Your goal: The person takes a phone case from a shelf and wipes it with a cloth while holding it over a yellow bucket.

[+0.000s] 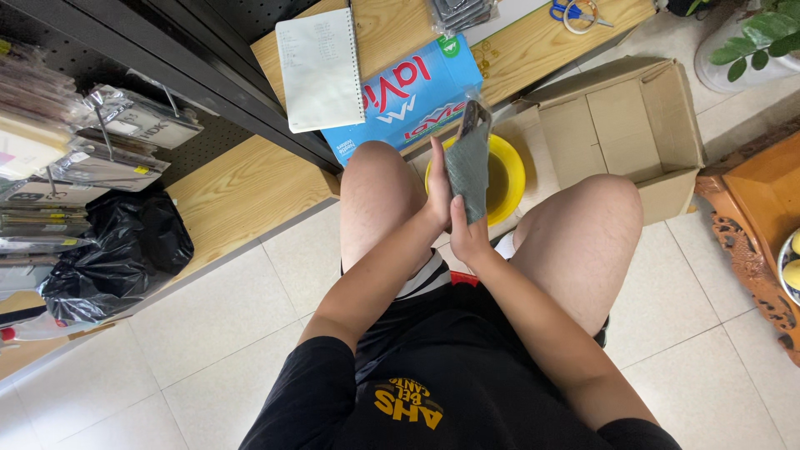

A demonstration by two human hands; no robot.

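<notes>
Head view looks straight down on a seated person. Fingers of the left hand (439, 179) are curled around the left edge of a grey-green cloth (468, 171), and most of them are hidden behind it, so only the back of the hand shows. The right hand (469, 240) sits just below, its fingers closed on the lower end of the cloth; the fingertips themselves are tucked out of sight under the fabric. A small dark object (473, 115) pokes out of the top of the cloth, too wrapped and too small to identify.

Both hands hold the cloth above a yellow bowl (510, 175) on the floor between the knees; much of the bowl is covered by cloth and hands, and its contents cannot be made out. To the right stands an open cardboard box (621, 125), its inside partly in shadow. Beyond the left knee lies a blue printed carton (408, 96) with a spiral notebook (321, 67) resting on it. Blue-handled scissors (571, 12) lie on the wooden bench (533, 46), cut off by the top edge. At far left, packaged goods (125, 133) hang on a pegboard rack above a black plastic bag (117, 258). A potted plant (762, 37) is cropped at the upper right corner.
</notes>
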